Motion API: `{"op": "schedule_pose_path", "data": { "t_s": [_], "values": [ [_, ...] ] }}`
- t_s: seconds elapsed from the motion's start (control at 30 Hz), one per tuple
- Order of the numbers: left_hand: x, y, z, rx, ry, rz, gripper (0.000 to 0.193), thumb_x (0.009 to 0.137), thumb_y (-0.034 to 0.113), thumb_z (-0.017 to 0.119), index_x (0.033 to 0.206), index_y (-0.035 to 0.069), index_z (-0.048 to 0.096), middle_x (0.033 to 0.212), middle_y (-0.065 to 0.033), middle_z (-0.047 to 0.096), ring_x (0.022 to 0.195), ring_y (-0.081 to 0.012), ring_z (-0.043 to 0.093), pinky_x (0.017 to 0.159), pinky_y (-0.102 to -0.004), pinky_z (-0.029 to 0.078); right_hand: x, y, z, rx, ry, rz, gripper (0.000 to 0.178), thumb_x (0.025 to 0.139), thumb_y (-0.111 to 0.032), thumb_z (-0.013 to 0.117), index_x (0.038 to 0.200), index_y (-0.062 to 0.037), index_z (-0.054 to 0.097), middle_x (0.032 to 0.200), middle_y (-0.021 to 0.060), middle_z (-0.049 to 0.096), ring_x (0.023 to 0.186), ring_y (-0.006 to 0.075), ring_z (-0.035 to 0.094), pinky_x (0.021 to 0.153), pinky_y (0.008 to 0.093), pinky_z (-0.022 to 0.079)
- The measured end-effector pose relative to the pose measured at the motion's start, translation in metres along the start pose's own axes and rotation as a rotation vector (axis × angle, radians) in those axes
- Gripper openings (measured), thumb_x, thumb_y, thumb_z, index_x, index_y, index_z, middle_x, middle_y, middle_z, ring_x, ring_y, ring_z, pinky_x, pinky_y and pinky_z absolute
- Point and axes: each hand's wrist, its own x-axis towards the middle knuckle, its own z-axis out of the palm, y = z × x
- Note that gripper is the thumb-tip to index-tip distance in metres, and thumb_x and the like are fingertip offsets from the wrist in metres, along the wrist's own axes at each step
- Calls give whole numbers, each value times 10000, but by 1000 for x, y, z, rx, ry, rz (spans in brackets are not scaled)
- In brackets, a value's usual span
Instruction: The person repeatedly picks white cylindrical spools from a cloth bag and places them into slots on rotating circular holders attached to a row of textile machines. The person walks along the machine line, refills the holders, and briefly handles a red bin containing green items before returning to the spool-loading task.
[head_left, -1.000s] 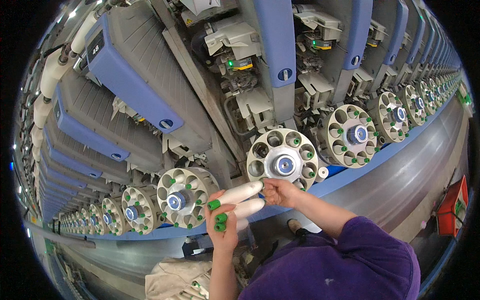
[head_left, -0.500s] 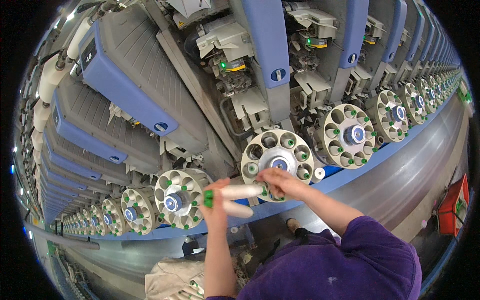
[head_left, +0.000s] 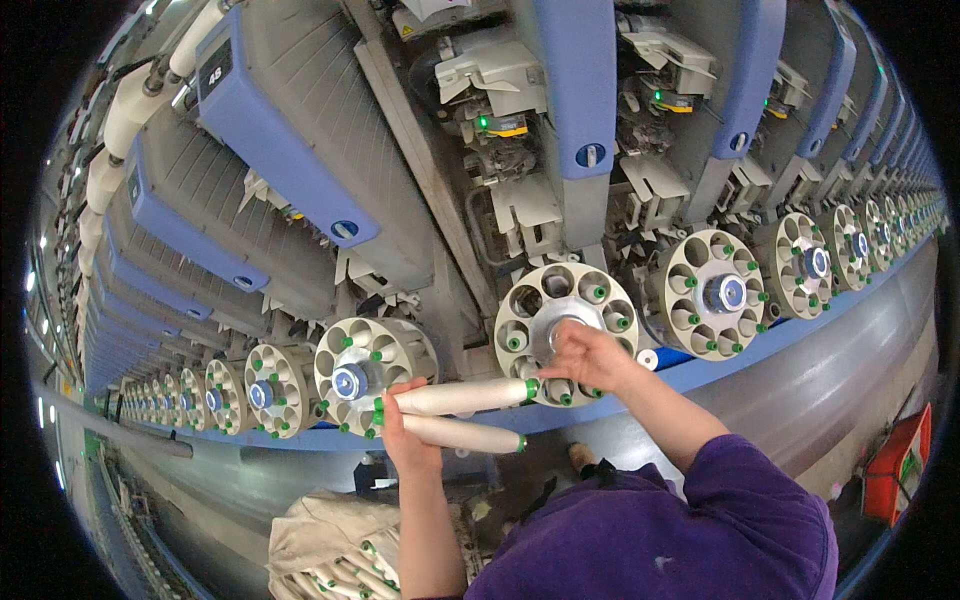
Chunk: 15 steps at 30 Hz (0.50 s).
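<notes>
My left hand (head_left: 410,435) is closed around two white yarn bobbins with green ends, the upper bobbin (head_left: 455,397) and the lower bobbin (head_left: 465,433). Both point right, roughly level and slightly spread at their far tips. My right hand (head_left: 592,358) is in front of the round cream bobbin magazine (head_left: 508,300), fingers apart and nothing seen in them. Its thumb is close to the upper bobbin's green tip; whether they touch I cannot tell. Several of this magazine's pockets hold green-tipped bobbins, while at its upper left pockets look dark inside. My right hand covers part of its hub.
More round magazines stand in a row, one to the left (head_left: 322,372) and one to the right (head_left: 708,238). Blue and grey machine housings (head_left: 345,175) rise behind them. A beige cloth sack (head_left: 310,530) with several bobbins is at lower left, a red crate (head_left: 897,465) at far right.
My right hand has drawn back a little from the magazine's pockets, and its fingers have spread. The bobbins in my left hand have shifted left and the lower one's tip now shows.
</notes>
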Motion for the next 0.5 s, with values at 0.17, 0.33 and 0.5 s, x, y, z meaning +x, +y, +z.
{"op": "schedule_pose_path", "data": {
  "t_s": [0.17, 0.33, 0.5],
  "values": [
    [1, -2, 11, -7, 20, 6, 361, 979, 406, 445, 1050, 64, 535, 1090, -148, 600, 998, -260, 566, 897, -419, 457, -4, -14, 10, -367, 143, 53, 313, 955, -396, 495, 1111, -129, 545, 732, -42, 515, 529, 44, 360, 461, 196, 312],
    [12, 2, 22, -4, 71, -3, 390, 995, 408, 408, 1062, 47, 540, 1073, -141, 605, 981, -258, 580, 859, -440, 484, -14, -23, 3, -992, -2, 334, 259, 920, -308, 585, 1050, -89, 630, 782, -39, 574, 596, 40, 453, 502, 187, 381],
    [41, -15, 41, 243, 0, 86, 319, 983, 328, 481, 1092, 43, 573, 1146, -117, 604, 990, -224, 597, 809, -384, 527, -33, -58, -33, -655, -14, 69, 199, 916, -252, 613, 914, -58, 655, 830, -4, 604, 650, 81, 488, 586, 225, 412]
  ]
}}
